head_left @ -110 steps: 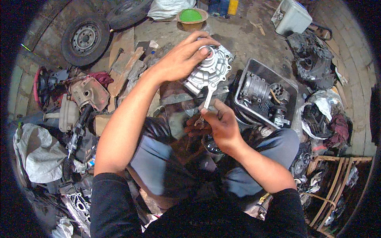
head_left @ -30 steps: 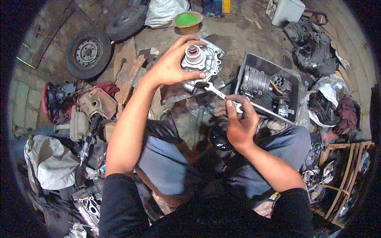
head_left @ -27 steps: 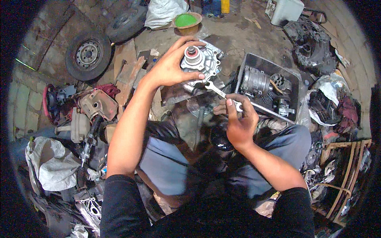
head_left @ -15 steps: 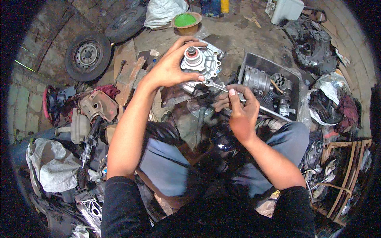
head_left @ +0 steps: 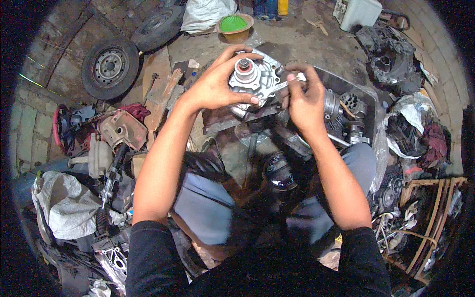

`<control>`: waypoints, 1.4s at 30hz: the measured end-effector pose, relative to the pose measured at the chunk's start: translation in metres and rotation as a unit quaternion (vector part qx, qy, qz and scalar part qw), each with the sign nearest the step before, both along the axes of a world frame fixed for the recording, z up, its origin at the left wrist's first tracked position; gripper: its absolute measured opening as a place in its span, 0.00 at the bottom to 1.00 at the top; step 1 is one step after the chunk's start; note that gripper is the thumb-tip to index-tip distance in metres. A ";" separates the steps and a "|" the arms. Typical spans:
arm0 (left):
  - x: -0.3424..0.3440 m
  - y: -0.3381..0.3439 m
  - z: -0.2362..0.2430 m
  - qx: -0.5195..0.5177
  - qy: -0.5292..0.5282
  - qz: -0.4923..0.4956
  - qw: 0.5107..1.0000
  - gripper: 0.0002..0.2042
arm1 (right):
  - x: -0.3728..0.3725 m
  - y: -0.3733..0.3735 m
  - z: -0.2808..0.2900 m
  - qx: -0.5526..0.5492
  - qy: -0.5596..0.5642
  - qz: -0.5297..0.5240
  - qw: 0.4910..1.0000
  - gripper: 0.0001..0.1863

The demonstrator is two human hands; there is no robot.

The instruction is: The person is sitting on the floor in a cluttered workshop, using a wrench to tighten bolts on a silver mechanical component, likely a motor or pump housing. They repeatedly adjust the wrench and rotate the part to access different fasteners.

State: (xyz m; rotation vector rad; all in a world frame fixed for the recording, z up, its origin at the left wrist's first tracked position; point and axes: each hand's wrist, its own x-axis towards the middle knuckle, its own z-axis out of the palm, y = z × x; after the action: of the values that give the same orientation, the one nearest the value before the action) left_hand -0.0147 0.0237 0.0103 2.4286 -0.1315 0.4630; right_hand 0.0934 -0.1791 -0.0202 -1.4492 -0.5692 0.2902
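Note:
In front of me is a silver metal housing [head_left: 250, 82], with a shaft standing up from its round hub and a reddish ring about the shaft. My left hand [head_left: 210, 88] is wrapped round its left side, thumb along the near edge and fingers over the far side. My right hand [head_left: 308, 101] pinches a spanner [head_left: 280, 87], which reaches leftward to the right-hand edge of the housing. What its far end sits on is too blurred to tell. A dark flat plate [head_left: 232, 123] lies below the housing.
Right of the housing, a dark tray [head_left: 349, 76] holds metal machine parts. Two wheels [head_left: 110, 67] lean at the far left, near a bowl with a green inside [head_left: 232, 28]. A dark round pan [head_left: 280, 172] sits between my knees. Scrap parts and a white sack [head_left: 69, 205] crowd the left.
My right hand has moved up and turned with the spanner, which now slants upward to the right instead of downward. The housing in my left hand has shifted slightly right.

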 end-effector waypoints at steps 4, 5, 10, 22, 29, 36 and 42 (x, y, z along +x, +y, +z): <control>-0.002 0.002 -0.004 0.016 -0.023 0.010 1.000 0.43 | 0.004 -0.016 -0.002 0.029 0.032 -0.057 0.997 0.07; -0.002 0.003 -0.004 0.019 -0.026 0.009 0.999 0.43 | 0.000 -0.022 -0.003 0.035 0.034 -0.038 0.998 0.06; -0.002 0.002 -0.001 0.008 0.006 -0.004 1.000 0.46 | -0.030 -0.038 -0.001 0.057 0.062 -0.019 0.996 0.08; -0.001 0.002 -0.003 0.005 -0.001 -0.001 1.000 0.46 | -0.050 -0.032 -0.015 0.074 0.121 -0.021 0.990 0.09; -0.001 0.003 -0.003 0.004 -0.005 -0.003 1.000 0.46 | -0.054 -0.030 -0.009 0.060 0.096 -0.021 0.993 0.10; 0.000 0.005 -0.005 0.002 -0.005 -0.008 1.000 0.47 | -0.075 -0.028 -0.015 0.080 0.145 -0.058 0.984 0.09; -0.001 0.002 -0.002 0.012 0.004 -0.001 1.000 0.48 | -0.091 -0.043 -0.036 0.015 0.079 0.004 0.997 0.11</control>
State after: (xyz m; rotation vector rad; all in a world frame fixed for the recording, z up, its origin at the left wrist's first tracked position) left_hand -0.0154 0.0253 0.0083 2.4529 -0.1378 0.4531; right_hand 0.0022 -0.2225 -0.0563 -1.3819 -0.4497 0.3981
